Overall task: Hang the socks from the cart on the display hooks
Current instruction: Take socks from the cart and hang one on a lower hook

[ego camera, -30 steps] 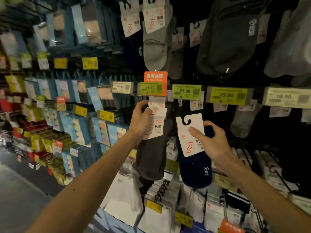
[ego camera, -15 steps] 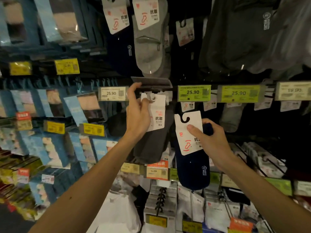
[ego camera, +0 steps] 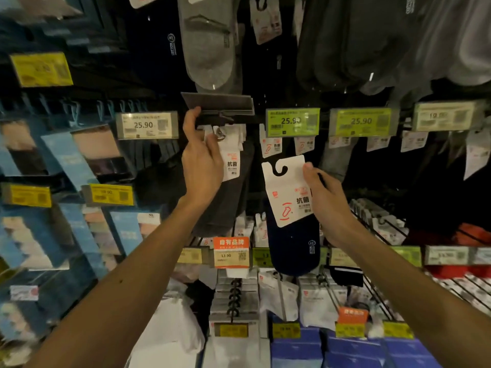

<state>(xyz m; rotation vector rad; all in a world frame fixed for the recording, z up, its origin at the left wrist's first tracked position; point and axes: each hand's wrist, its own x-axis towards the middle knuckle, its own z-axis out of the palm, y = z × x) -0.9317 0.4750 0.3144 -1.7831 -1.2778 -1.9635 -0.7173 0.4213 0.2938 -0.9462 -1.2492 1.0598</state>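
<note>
- The left hand (ego camera: 202,166) is raised to the rack, its back toward the camera.
- Its thumb touches the lower edge of a dark price holder (ego camera: 218,103) that is tipped up flat above the hook.
- Its fingers (ego camera: 212,147) are curled round the top of a white card (ego camera: 231,158) on a dark grey sock (ego camera: 225,208), pinching it right under that holder.
- I cannot tell whether this card sits on the hook.
- The right hand (ego camera: 328,200) holds a navy sock (ego camera: 292,248) in the air in front of the rack, to the right of the grey one and apart from it.
- It pinches the right edge of the navy sock's card (ego camera: 285,192), thumb on the front near the top corner and the other fingers hidden behind.
- That card stands upright, slightly tilted, and its hook cut-out at the top is on no peg.
- It hangs just below a green price tag (ego camera: 292,122) marked 25.90.
- An orange label (ego camera: 231,252) marked 13.90 sits on the row below, left of the navy sock's toe.
- Light grey socks (ego camera: 212,49) hang on the row above.
</note>
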